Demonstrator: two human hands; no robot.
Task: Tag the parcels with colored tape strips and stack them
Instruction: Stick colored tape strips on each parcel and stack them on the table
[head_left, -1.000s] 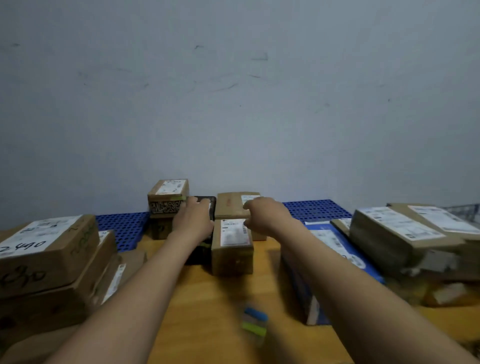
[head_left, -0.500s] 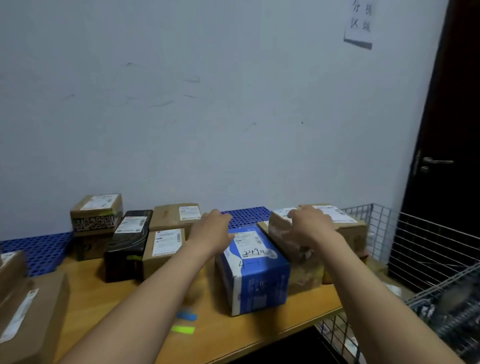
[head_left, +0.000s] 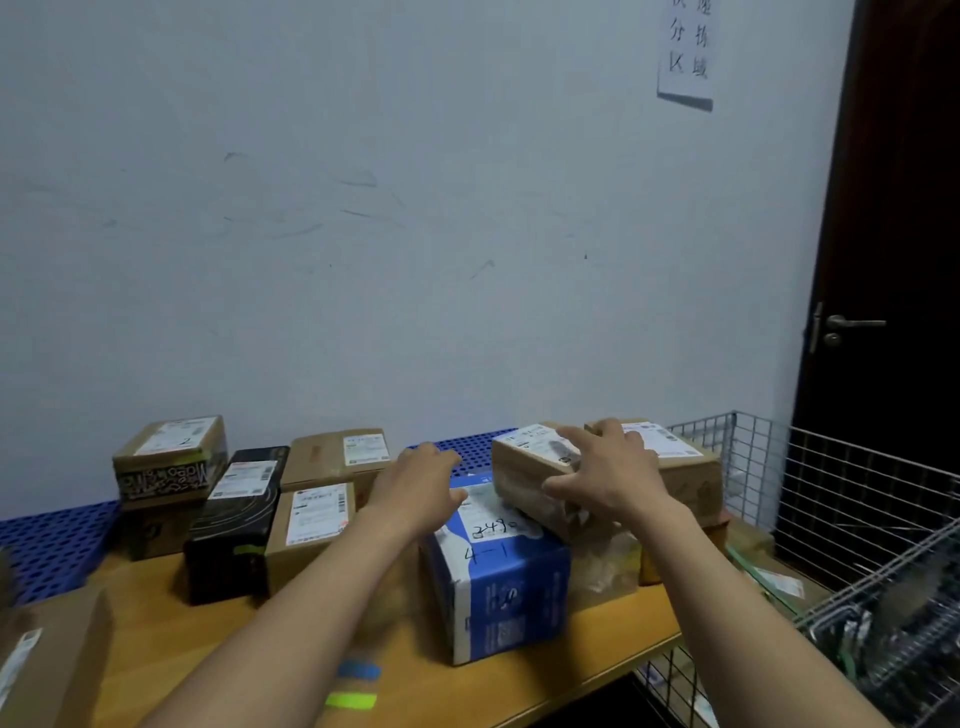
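A blue box (head_left: 498, 587) with "2490" handwritten on its label stands near the table's front edge. My left hand (head_left: 421, 488) lies over its far left corner, thumb on the label, fingers reaching forward. My right hand (head_left: 608, 478) rests with spread fingers on a brown parcel (head_left: 524, 473) that sits against the blue box's right side. A blue tape strip (head_left: 358, 670) and a yellow-green tape strip (head_left: 350, 700) are stuck at the front of the wooden table (head_left: 171, 644). A black box (head_left: 234, 525) with a green strip on its front stands to the left.
Left of my hands stand two brown parcels (head_left: 311, 525) (head_left: 337, 457) and a two-box stack (head_left: 166, 457). Another brown parcel (head_left: 680, 473) lies behind my right hand. A wire basket (head_left: 831, 493) borders the table's right end, beside a dark door (head_left: 883, 260). A parcel (head_left: 47, 660) sits at the lower left.
The view has swung right. Both hands left the small brown parcel beside the black box and moved right, onto the blue box and the brown parcel beside it.
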